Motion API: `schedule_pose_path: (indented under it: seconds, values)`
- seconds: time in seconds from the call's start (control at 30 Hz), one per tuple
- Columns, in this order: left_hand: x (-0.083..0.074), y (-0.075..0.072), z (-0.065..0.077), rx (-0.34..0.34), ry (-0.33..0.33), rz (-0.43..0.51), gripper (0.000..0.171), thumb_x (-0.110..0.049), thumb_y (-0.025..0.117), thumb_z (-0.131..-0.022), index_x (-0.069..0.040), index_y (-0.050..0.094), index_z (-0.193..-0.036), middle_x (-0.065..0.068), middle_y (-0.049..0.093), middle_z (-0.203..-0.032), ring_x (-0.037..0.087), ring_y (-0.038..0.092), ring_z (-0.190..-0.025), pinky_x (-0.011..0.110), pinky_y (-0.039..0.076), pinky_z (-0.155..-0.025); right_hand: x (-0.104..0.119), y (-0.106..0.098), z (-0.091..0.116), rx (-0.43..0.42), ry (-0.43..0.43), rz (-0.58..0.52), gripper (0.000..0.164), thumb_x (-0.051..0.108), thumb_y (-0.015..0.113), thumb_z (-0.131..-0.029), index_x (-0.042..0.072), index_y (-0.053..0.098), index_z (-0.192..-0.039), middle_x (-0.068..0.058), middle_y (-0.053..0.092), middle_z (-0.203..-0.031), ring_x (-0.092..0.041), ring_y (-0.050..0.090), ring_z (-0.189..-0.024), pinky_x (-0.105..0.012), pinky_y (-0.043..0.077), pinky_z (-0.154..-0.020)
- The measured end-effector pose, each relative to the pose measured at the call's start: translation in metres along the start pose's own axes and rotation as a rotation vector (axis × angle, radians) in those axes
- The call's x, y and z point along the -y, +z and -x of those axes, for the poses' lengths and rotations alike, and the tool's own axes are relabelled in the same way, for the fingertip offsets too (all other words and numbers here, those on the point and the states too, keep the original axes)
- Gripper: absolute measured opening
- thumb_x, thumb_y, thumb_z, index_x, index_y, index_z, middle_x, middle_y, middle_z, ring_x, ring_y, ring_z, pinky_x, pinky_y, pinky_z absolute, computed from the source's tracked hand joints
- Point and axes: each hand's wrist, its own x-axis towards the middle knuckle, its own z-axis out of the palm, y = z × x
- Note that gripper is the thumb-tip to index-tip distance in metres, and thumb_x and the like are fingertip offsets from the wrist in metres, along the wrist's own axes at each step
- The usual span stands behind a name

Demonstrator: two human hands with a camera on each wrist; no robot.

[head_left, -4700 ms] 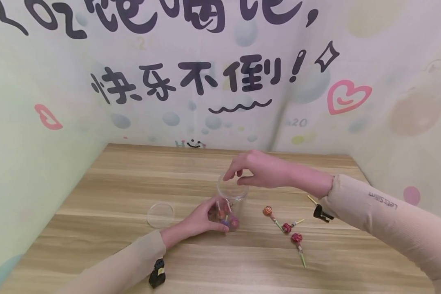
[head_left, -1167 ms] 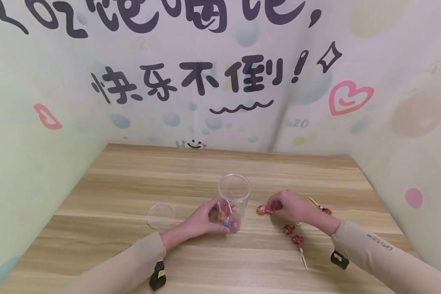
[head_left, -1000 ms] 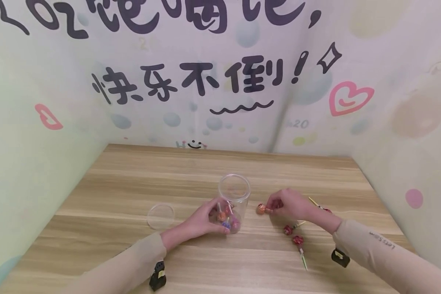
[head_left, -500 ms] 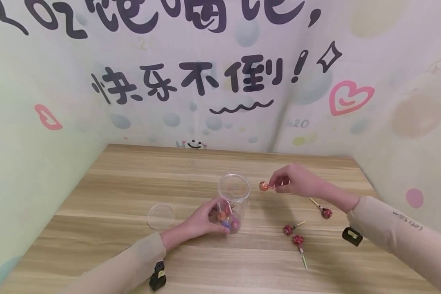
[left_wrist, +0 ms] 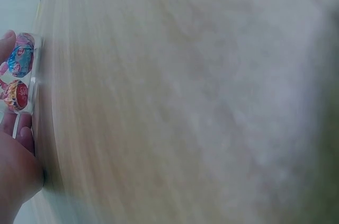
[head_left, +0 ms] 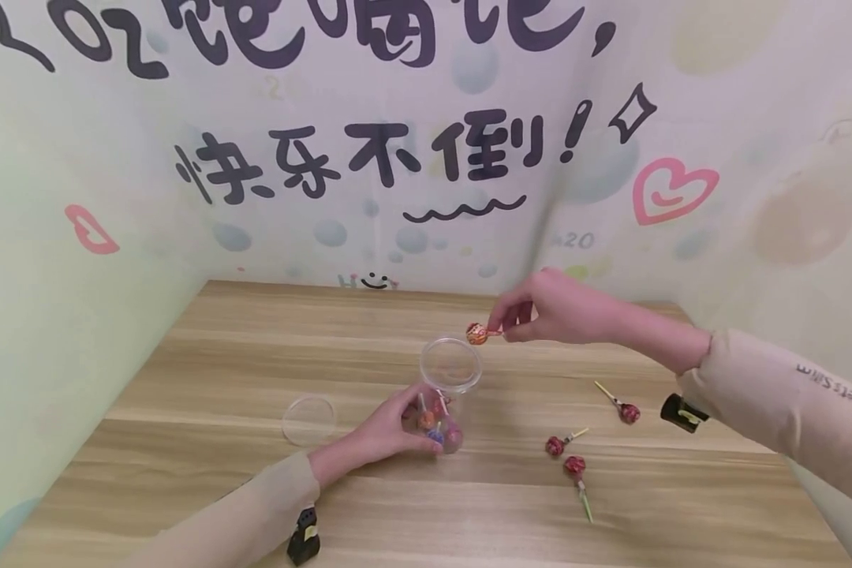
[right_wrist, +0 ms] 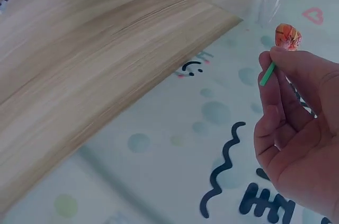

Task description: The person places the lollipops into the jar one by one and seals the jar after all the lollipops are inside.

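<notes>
A clear plastic jar (head_left: 461, 386) stands uncovered on the table with several wrapped lollipops in its bottom. My left hand (head_left: 379, 426) grips the jar low down, thumb in front. In the left wrist view a blue lollipop (left_wrist: 21, 60) and an orange-red one (left_wrist: 17, 96) show through the jar wall. My right hand (head_left: 561, 308) pinches an orange lollipop (head_left: 476, 334) by its stick, just below the candy, as the right wrist view shows. The candy is up at the far right of the jar's rim, its head pointing left; a green stick end (right_wrist: 267, 74) sticks out past the thumb.
Three red lollipops lie on the wooden table (head_left: 255, 355) right of the jar: one far right (head_left: 629, 412), one in the middle (head_left: 554, 446), one nearer (head_left: 575, 466). A clear round lid (head_left: 309, 420) lies left of the jar. A printed cloth wall rises behind the table.
My right hand has picked the orange lollipop off the table, lifted it and carried it left to the jar's mouth. My left hand keeps its grip on the jar.
</notes>
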Motion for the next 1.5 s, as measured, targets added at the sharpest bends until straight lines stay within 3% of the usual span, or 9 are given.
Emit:
schedule_pose_path:
  seconds: [0.37, 0.97, 1.33, 1.5]
  values:
    - [0.001, 0.0, -0.001, 0.012, 0.024, 0.008, 0.075, -0.021, 0.089, -0.071, -0.021, 0.051, -0.137, 0.001, 0.063, -0.125, 0.012, 0.056, -0.113, 0.028, 0.041, -0.101, 0.031, 0.002, -0.027, 0.145, -0.093, 0.039, 0.019, 0.002, 0.069, -0.081, 0.018, 0.076, -0.089, 0.009, 0.069, -0.076, -0.004, 0.057, -0.069, -0.022, 0.05, -0.066]
    - [0.001, 0.0, -0.003, 0.018, 0.024, 0.018, 0.074, -0.02, 0.089, -0.071, -0.021, 0.052, -0.134, 0.0, 0.063, -0.123, 0.011, 0.055, -0.111, 0.026, 0.041, -0.1, 0.039, 0.009, -0.047, 0.271, -0.161, 0.091, 0.023, -0.004, 0.065, -0.083, 0.013, 0.078, -0.092, 0.004, 0.073, -0.084, -0.004, 0.057, -0.073, -0.021, 0.051, -0.071]
    - [-0.002, -0.001, -0.003, 0.015, 0.005, 0.018, 0.08, -0.018, 0.089, -0.07, -0.021, 0.049, -0.14, 0.001, 0.062, -0.129, 0.015, 0.055, -0.122, 0.031, 0.04, -0.108, 0.041, 0.017, -0.054, 0.295, -0.212, 0.096, 0.026, -0.006, 0.063, -0.082, 0.012, 0.079, -0.092, 0.002, 0.075, -0.084, -0.002, 0.057, -0.073, -0.019, 0.051, -0.072]
    - [0.0, 0.0, -0.003, 0.013, 0.014, 0.01, 0.074, -0.02, 0.089, -0.072, -0.019, 0.052, -0.136, 0.003, 0.063, -0.124, 0.015, 0.056, -0.116, 0.028, 0.042, -0.104, 0.042, 0.02, -0.055, 0.31, -0.209, 0.121, 0.028, -0.007, 0.062, -0.082, 0.012, 0.079, -0.093, 0.002, 0.076, -0.086, -0.002, 0.058, -0.073, -0.019, 0.052, -0.073]
